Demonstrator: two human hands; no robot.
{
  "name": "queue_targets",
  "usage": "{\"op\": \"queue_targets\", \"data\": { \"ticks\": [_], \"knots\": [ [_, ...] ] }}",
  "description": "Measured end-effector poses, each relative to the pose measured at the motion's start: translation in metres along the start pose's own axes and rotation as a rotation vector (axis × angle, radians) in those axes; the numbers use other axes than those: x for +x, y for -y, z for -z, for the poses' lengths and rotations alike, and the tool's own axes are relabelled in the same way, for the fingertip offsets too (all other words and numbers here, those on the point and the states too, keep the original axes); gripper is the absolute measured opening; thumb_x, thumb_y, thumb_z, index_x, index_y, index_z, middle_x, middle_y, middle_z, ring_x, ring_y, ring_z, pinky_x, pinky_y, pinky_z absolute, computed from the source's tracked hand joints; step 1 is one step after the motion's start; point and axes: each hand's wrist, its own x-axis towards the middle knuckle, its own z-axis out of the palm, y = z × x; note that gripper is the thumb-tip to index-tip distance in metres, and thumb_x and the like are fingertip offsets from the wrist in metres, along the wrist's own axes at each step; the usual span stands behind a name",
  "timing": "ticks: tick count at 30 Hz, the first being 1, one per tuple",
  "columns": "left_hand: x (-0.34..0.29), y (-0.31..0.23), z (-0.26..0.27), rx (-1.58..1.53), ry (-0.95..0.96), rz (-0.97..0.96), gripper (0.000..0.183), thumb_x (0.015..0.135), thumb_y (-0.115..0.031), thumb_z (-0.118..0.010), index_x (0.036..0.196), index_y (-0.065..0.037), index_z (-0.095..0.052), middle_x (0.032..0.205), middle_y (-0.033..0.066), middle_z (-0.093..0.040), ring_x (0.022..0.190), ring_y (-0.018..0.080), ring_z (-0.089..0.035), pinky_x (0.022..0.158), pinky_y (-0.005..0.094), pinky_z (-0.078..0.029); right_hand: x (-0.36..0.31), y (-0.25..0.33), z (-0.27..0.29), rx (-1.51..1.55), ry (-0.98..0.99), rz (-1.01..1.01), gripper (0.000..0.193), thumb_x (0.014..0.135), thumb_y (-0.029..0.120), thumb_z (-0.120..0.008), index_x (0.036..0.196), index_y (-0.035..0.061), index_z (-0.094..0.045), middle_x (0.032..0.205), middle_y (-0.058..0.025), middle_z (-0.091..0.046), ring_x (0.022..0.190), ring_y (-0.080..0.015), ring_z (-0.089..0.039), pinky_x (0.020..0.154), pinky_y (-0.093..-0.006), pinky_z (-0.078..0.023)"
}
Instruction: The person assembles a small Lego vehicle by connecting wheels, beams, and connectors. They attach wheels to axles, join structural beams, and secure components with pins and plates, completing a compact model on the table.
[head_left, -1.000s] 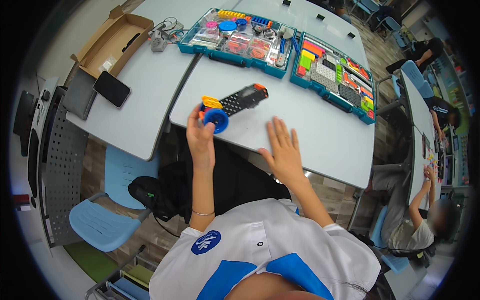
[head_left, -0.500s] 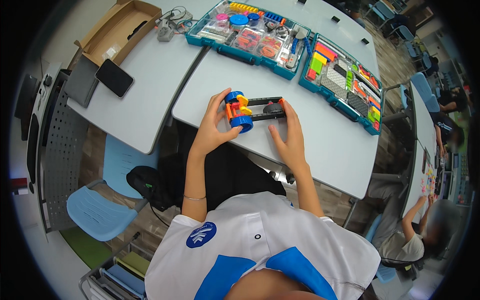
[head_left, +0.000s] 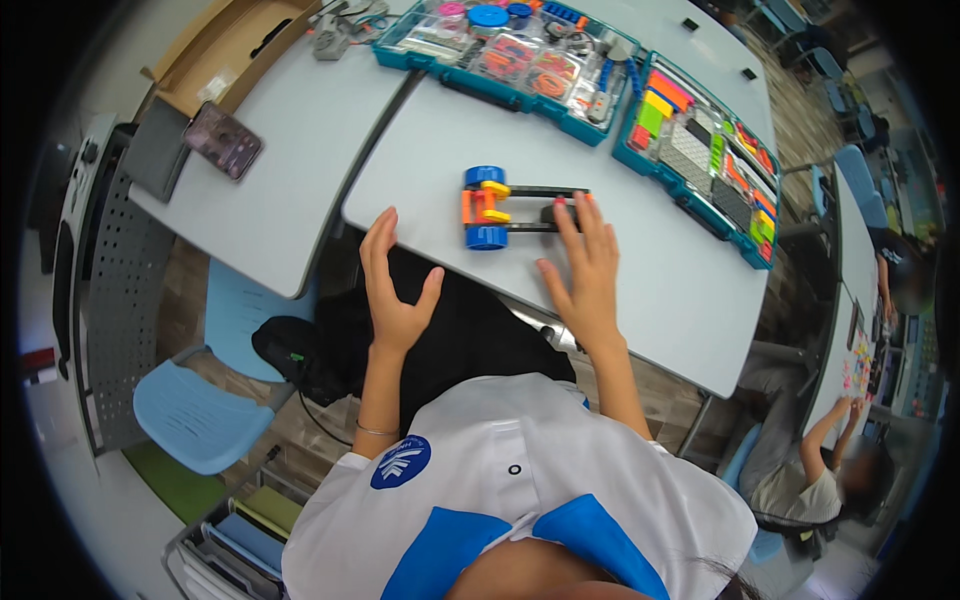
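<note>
A small toy vehicle built from plastic parts [head_left: 487,208] sits on the white table, with two blue wheels at its left end, orange and yellow pieces between them and two black beams running right. My right hand [head_left: 590,268] reaches over its right end, fingers stretched out and partly hiding a dark wheel there. Whether the fingertips press on the vehicle I cannot tell. Apart from it, my left hand [head_left: 398,305] hovers by the table's front edge, thumb and fingers spread, holding nothing.
Two teal cases of building parts, one on the left [head_left: 490,92] and one on the right [head_left: 690,165], lie open at the back. On the left table are a phone [head_left: 224,140], a cardboard box [head_left: 215,60] and a power adapter [head_left: 330,42]. A blue chair [head_left: 200,420] stands left; a person sits far right.
My left hand has let go of the vehicle and drawn back toward me. The vehicle has turned slightly and shifted right, now on the table. The phone's screen has lit up.
</note>
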Motion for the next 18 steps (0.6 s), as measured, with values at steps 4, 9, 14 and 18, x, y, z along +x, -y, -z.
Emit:
{"op": "queue_targets", "data": {
  "ticks": [4,9,14,18],
  "knots": [
    [-0.052,0.015,0.000,0.056,-0.131,0.099,0.060,0.084,-0.008,-0.068,0.139,0.001,-0.044,0.142,0.0191,-0.045,0.130,0.0321,-0.046,0.101,0.0405,-0.044,-0.008,-0.013,0.007,-0.030,-0.132,-0.058,0.061,0.094,0.020,-0.061,0.151,0.0115,-0.042,0.159,-0.0161,-0.032,0.148,-0.0347,-0.026,0.119,-0.0507,-0.018],
    [-0.069,0.009,-0.011,0.290,-0.131,0.100,0.051,0.080,-0.010,-0.072,0.127,0.000,-0.055,0.131,0.0172,-0.053,0.124,0.0365,-0.048,0.104,0.0452,-0.038,-0.015,-0.031,0.010,0.054,-0.234,-0.204,0.055,0.100,0.021,-0.053,0.150,0.0028,-0.038,0.155,-0.0212,-0.035,0.146,-0.0374,-0.029,0.118,-0.0468,-0.022],
    [-0.080,-0.001,-0.048,0.356,-0.036,0.029,0.028,0.078,-0.013,-0.072,0.105,-0.008,-0.066,0.111,0.0087,-0.063,0.111,0.0282,-0.058,0.100,0.0438,-0.038,-0.015,-0.025,0.003,0.051,-0.257,-0.246,0.058,0.102,0.024,-0.050,0.151,-0.0007,-0.032,0.155,-0.0227,-0.032,0.145,-0.0381,-0.029,0.118,-0.0458,-0.022],
    [-0.104,0.013,-0.085,0.214,0.358,0.031,0.019,0.082,-0.017,-0.069,0.099,-0.008,-0.069,0.105,0.0084,-0.066,0.102,0.0283,-0.060,0.099,0.0430,-0.039,-0.014,-0.006,-0.003,0.115,-0.229,-0.214,0.061,0.101,0.024,-0.051,0.152,-0.0004,-0.029,0.156,-0.0221,-0.029,0.145,-0.0373,-0.027,0.119,-0.0460,-0.021]
  ]
}}
